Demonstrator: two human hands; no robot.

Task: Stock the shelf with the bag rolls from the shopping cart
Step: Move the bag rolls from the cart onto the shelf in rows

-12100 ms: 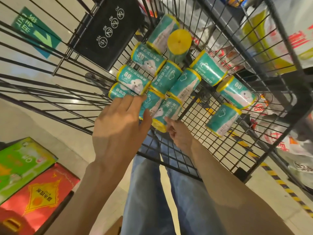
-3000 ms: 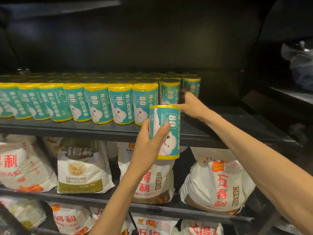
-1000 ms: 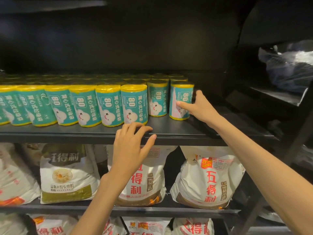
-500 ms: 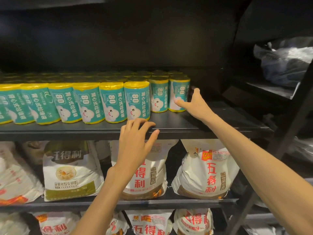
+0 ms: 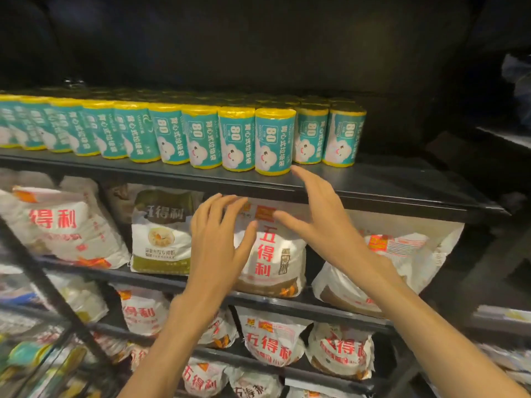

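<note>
Both hands are hanging empty in front of the shelf (image 5: pixel 388 193), below its front lip. L hand (image 5: pixel 215 239): fingers spread and relaxed, gripping nothing. R hand (image 5: pixel 319 216): fingers spread, also gripping nothing; its top fingertip is lying just under the front-row end roll (image 5: pixel 274 140), whether touching it cannot be told.

Key relation: the bag rolls (image 5: pixel 201 136) are standing above and beyond both hands, long axis vertical, packed touching in a row along the shelf w/ more rows behind. Two further rolls (image 5: pixel 343 136) are sitting set back at the R end. Bare shelf is lying to the R of these; R hand is nearer that gap.

Appearance: teal wrap, yellow caps top and bottom, "80" mark, white cloud figure.

Judgement: next load is needing a return to the cart; cart itself is not in view.
</note>
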